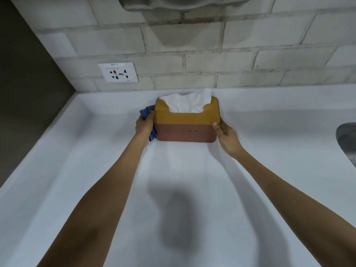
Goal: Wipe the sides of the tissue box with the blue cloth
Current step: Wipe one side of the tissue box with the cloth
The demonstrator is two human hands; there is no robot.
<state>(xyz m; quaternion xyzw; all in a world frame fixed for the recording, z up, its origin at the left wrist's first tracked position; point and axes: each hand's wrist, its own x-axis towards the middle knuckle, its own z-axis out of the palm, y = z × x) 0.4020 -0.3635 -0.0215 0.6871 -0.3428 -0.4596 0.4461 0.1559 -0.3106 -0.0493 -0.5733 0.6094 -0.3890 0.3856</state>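
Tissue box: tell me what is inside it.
White tissue sticks up through the opening in the yellow top of the tissue box. How much more tissue lies below cannot be seen; the box walls cover it.

A white countertop [183, 170] carries everything here, smooth and matte, running back to a raised lip where it meets the wall and turning up along the left edge as well. Near the back, close to that rear lip, the tissue box [185, 130] stands on the surface; its upper part is mustard yellow, its lower part reddish brown, and white tissue [187, 101] rises from the opening on top. Bunched against the box's left side is the blue cloth [148, 112], its lower fold reaching down to the counter. At the far right edge a metal sink [346, 139] is set into the surface.
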